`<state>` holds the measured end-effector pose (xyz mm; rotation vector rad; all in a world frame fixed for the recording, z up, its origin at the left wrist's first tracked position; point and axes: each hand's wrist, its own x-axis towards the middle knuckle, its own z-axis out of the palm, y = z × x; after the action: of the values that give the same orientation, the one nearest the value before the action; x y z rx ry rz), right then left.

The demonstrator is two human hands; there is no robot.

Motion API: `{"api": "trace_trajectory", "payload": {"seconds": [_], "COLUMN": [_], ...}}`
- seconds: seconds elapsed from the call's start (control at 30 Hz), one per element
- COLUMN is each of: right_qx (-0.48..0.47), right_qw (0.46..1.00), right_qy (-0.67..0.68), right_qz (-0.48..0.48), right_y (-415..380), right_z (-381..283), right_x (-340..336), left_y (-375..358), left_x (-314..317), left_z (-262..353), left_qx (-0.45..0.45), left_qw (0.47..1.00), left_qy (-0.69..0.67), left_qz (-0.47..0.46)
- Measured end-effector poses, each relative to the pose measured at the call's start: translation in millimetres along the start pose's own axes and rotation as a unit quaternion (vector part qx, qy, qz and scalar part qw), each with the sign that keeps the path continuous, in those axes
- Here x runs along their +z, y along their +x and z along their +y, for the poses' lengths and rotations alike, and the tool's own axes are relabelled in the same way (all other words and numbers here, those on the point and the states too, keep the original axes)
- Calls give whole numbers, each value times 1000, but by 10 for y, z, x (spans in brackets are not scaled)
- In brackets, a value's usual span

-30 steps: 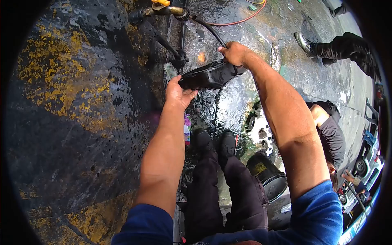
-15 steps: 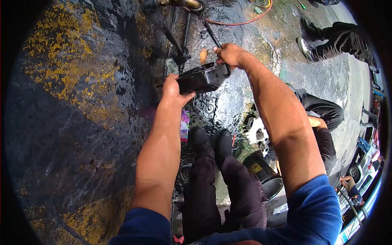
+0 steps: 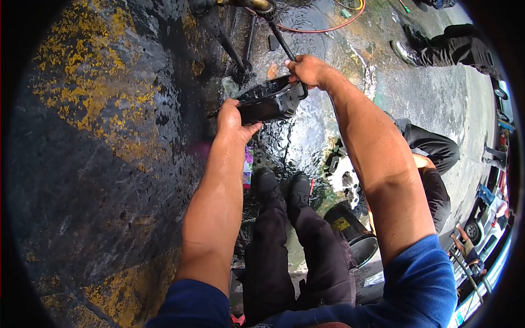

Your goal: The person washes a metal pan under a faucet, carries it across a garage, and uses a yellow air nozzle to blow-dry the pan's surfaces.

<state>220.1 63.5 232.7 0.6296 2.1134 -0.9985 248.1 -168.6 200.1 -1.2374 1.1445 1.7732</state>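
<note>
My left hand (image 3: 231, 121) grips the left end of a black oil pan (image 3: 268, 106), thumb along its near side. The wet pan is held tilted above the floor, its far rim raised. My right hand (image 3: 307, 72) is closed round a thin black hose (image 3: 283, 44) at the pan's right end. From a brass-coloured pipe fitting (image 3: 257, 4) at the top, the hose runs down to this hand. Its curved end hangs below my fingers, overlapping the pan's right edge.
Beside a dark, yellow-stained wall (image 3: 98, 82), the floor (image 3: 311, 128) is wet. A silvery metal casting (image 3: 344, 177) and a black bucket (image 3: 350, 232) stand near my feet. To the right are a crouching person (image 3: 432, 145), another person's legs (image 3: 443, 49) and a red hose (image 3: 322, 28).
The oil pan has tilted, showing more of its upper rim and side. My right hand has risen slightly with the hose. A bystander's shoe has shifted a little left.
</note>
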Motion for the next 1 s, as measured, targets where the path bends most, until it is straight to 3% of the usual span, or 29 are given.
{"api": "trace_trajectory", "payload": {"seconds": [0.27,0.47,0.53,0.6,0.67,0.77,0.83,0.87,1.0], "right_qx": [-26,-23,-125,-198,-315,-459,-587,-585,-498], "right_qw": [999,1000,986,959,909,771,721,683,685], "right_qy": [1,-5,-97,-151,-114,-246,-232,-313,-494], "right_qz": [24,-13,46,138,247,367,285,306,197], "right_y": [97,44,73,28,-82,-334,-808,-796,-1123], "right_z": [69,3,-13,-149,-369,-861,-1351,-1464,-1845], "right_x": [69,-18,-179,-392,-636,-1026,-1125,-1155,-1120], "left_y": [50,98,125,138,138,108,43,15,-87], "left_x": [-65,-129,-160,-228,-268,-279,-315,-346,-441], "left_z": [-42,-110,-127,-157,-195,-278,-317,-333,-391], "left_qx": [-9,-4,-8,0,6,10,15,16,21], "left_qw": [1000,1000,1000,1000,999,999,999,999,999], "left_qy": [0,-18,-22,-21,-17,-28,-25,-17,-29], "left_qz": [-10,8,5,-18,-34,-27,-22,-23,13]}}
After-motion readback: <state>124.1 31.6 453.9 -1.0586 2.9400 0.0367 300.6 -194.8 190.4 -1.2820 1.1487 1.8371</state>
